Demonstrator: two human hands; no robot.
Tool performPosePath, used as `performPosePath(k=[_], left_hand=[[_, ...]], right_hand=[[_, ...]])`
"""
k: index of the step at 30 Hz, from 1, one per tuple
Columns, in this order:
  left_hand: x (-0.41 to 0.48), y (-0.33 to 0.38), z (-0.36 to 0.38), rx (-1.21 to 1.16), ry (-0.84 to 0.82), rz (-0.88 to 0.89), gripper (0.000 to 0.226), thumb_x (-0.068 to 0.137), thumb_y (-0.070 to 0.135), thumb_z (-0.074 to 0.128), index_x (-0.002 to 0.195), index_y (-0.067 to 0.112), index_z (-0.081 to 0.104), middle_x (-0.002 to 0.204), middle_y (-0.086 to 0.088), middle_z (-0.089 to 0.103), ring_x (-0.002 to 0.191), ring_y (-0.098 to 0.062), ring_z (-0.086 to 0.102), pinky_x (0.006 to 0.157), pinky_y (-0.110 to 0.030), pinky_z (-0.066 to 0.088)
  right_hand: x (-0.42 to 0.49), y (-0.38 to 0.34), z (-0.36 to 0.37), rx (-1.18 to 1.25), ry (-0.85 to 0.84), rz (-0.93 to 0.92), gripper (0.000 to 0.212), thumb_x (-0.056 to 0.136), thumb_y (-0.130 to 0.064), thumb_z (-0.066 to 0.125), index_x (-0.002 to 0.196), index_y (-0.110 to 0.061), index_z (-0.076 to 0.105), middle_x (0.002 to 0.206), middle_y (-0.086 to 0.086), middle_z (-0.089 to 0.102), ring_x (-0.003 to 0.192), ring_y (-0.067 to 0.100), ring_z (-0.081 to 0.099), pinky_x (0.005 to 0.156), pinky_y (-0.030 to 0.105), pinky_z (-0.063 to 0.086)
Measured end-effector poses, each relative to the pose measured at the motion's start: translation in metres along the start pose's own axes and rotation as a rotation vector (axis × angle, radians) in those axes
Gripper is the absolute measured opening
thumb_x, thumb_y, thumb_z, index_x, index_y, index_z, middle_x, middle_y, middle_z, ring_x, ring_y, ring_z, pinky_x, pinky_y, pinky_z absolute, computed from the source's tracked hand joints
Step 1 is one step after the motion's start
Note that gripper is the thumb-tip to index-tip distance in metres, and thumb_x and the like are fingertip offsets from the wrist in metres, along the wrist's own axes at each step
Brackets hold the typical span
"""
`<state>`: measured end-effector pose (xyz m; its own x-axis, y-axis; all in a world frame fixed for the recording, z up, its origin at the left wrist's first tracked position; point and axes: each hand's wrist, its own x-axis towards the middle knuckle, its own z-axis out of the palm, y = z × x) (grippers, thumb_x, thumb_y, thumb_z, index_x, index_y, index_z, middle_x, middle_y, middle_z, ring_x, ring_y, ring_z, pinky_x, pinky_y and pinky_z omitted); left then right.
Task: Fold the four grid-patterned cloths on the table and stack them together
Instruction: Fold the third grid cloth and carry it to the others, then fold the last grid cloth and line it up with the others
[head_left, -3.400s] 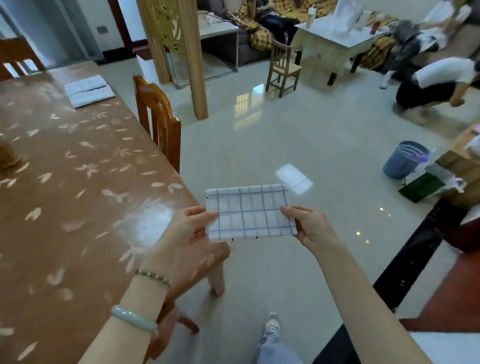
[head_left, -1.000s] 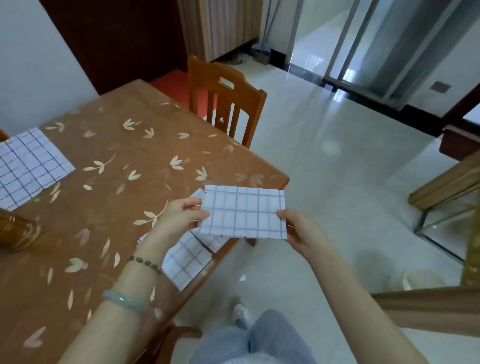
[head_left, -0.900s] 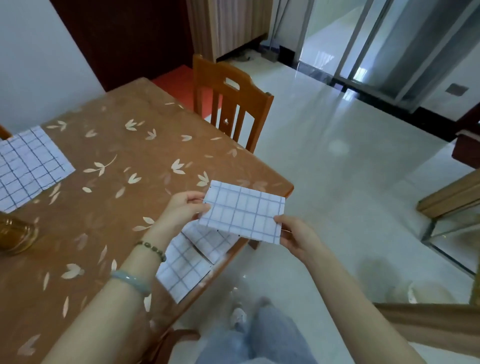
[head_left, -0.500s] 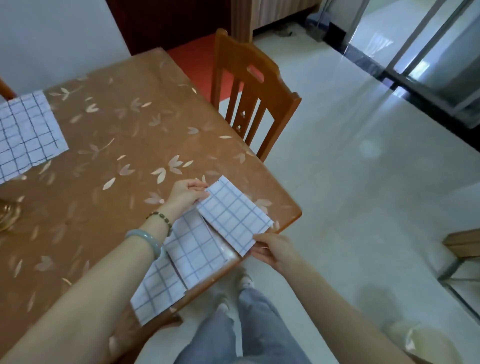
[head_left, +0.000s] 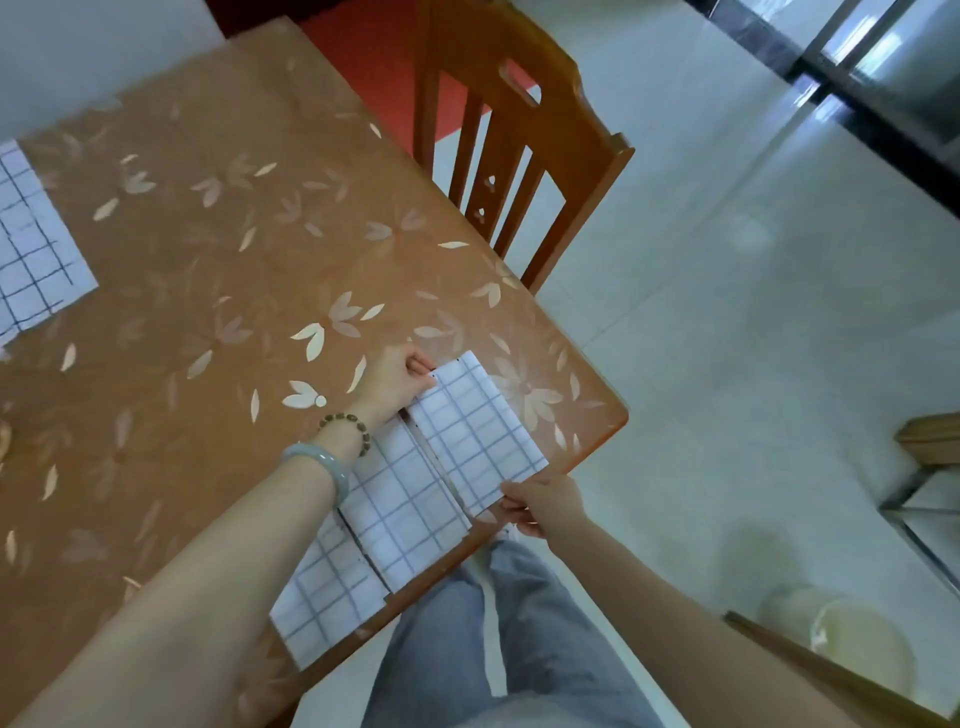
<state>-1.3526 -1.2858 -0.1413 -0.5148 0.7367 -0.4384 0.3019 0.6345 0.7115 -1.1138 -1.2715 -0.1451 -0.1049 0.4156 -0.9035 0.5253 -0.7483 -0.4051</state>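
Brown leaf-patterned bench (head_left: 234, 260), folded grid cloth (head_left: 475, 431) laid at near right corner, flat grid cloth (head_left: 400, 499) spread just beside it along near edge, third grid cloth (head_left: 31, 249) cropped at left.

One head-worn, wide-angle view
It looks steeply down from above the bench (head_left: 218, 270) corner, close to its near edge, with the floor (head_left: 727, 322) at right.

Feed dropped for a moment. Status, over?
Left hand, right hand pinch folded cloth. Second cloth, third cloth folded alongside, table corner. Fourth cloth flat, far left.
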Motion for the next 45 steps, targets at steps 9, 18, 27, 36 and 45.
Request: performPosePath(k=[9,18,27,36,45], left_hand=[[0.0,-0.008,-0.001,0.184,-0.068,0.043,0.013,0.082,0.003,0.066,0.095,0.006,0.066,0.088,-0.006,0.063,0.075,-0.014,0.056,0.052,-0.006,0.041],[-0.013,0.006,-0.014,0.178,-0.068,0.127,0.029,0.075,0.01,0.074,0.099,0.009,0.058,0.096,-0.002,0.06,0.087,-0.016,0.056,0.073,-0.025,0.046],[-0.055,0.091,-0.039,-0.159,0.071,0.222,0.05,0.083,0.02,0.073,0.127,0.028,0.05,0.13,0.012,0.05,0.114,-0.005,0.044,0.078,-0.012,0.034],[-0.088,0.209,-0.007,-0.305,0.025,0.565,0.099,0.075,0.017,0.08,0.149,0.032,0.015,0.149,0.012,0.034,0.134,0.0,0.037,0.108,-0.02,0.033],[-0.073,0.337,0.117,-0.393,0.057,0.597,0.104,0.068,0.028,0.081,0.145,0.037,0.012,0.151,0.006,0.032,0.135,0.0,0.036,0.111,-0.026,0.034]], right_hand=[[-0.004,0.003,0.004,-0.173,0.068,-0.066,0.021,0.076,-0.011,0.072,0.062,-0.007,0.057,0.059,0.01,0.066,0.041,0.019,0.05,0.041,0.023,0.039],[-0.027,-0.023,-0.028,-0.334,-0.049,-0.21,0.024,0.08,-0.031,0.07,0.084,-0.007,0.065,0.074,0.006,0.067,0.062,0.015,0.061,0.064,0.03,0.055],[-0.101,-0.087,-0.101,-0.262,0.071,-0.668,0.066,0.075,-0.023,0.078,0.133,-0.03,0.047,0.123,0.001,0.059,0.107,0.013,0.06,0.096,0.03,0.048],[-0.145,-0.134,-0.2,-0.036,0.101,-1.018,0.105,0.071,-0.014,0.079,0.145,-0.046,0.011,0.152,-0.001,0.028,0.129,0.014,0.045,0.107,0.036,0.04],[-0.114,-0.186,-0.366,0.05,-0.073,-1.145,0.101,0.069,0.0,0.077,0.142,-0.043,0.021,0.144,-0.003,0.038,0.127,0.007,0.046,0.106,0.036,0.04]])
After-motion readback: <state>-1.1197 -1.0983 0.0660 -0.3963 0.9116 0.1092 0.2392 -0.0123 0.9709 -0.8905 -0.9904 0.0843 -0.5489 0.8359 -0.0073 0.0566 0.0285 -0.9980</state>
